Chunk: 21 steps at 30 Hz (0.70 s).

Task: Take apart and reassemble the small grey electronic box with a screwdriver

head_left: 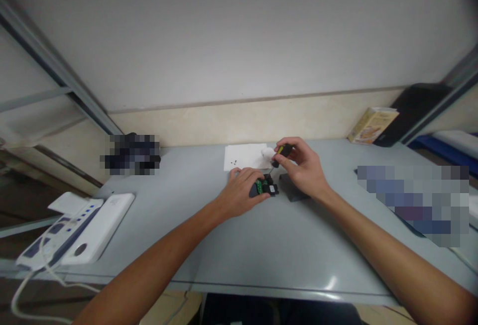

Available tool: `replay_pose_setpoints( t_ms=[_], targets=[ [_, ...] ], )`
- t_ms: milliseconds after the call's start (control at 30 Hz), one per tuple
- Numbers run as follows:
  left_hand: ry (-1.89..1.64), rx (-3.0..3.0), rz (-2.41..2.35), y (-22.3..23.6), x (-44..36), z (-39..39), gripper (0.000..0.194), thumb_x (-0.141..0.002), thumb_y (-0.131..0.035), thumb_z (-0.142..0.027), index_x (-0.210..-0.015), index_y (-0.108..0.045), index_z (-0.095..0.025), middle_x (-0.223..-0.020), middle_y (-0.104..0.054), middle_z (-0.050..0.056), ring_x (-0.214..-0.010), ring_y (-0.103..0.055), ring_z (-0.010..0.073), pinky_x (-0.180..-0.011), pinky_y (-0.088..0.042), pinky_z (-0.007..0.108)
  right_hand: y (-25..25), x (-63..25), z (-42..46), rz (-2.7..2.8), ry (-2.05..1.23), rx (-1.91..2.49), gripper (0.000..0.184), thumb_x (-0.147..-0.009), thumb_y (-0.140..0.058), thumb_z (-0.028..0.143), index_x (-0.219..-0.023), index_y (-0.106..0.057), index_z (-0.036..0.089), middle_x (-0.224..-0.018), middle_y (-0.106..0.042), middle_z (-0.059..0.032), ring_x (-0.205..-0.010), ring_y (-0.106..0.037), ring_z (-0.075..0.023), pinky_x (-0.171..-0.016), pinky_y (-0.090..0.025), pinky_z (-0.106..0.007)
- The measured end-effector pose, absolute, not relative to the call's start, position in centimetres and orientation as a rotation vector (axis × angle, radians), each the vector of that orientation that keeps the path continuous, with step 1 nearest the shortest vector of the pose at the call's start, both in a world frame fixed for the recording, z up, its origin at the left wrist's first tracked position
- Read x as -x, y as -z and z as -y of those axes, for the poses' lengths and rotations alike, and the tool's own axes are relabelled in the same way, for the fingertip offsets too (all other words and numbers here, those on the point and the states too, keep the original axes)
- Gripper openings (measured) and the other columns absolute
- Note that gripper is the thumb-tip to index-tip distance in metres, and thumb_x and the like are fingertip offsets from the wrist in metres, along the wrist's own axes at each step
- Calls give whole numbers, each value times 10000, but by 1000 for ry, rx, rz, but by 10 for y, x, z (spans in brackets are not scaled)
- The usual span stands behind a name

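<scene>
On the grey table, my left hand is closed around a small opened black device with a green circuit board; its exact kind is not clear. My right hand grips a screwdriver by its black and yellow handle, the shaft slanting down to the device. Behind my hands lies a sheet of white paper with several tiny dark pieces on it, too small to name. A small white object sits by the screwdriver. A dark grey flat piece rests under my right hand, partly hidden.
At left are a white power strip with cables and a white flat device. A yellow box leans against a black object at the back right. Blurred-out items lie on both sides. A wall closes off the back.
</scene>
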<state>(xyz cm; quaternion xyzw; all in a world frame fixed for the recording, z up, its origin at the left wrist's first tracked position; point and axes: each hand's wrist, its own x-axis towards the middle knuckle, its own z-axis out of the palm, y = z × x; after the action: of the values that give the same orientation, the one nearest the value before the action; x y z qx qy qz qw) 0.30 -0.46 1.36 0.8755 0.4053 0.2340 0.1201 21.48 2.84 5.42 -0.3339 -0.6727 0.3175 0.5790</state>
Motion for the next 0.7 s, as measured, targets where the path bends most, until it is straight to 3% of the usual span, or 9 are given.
replay_pose_setpoints(
  t_ms=[700],
  targets=[
    [-674,-2541,-1194,-14,-3,5,371,-978,-639,-511,-1227,-559,-248,-1320,-669,68,-1267,-567,275,-1093,-299,473,-55,-215,-27,1591,-698,802,222,-874,-746,282,-1075,-653,268,-934,-645,-12,-803,-639,-173,-745,-602,-338]
  ],
)
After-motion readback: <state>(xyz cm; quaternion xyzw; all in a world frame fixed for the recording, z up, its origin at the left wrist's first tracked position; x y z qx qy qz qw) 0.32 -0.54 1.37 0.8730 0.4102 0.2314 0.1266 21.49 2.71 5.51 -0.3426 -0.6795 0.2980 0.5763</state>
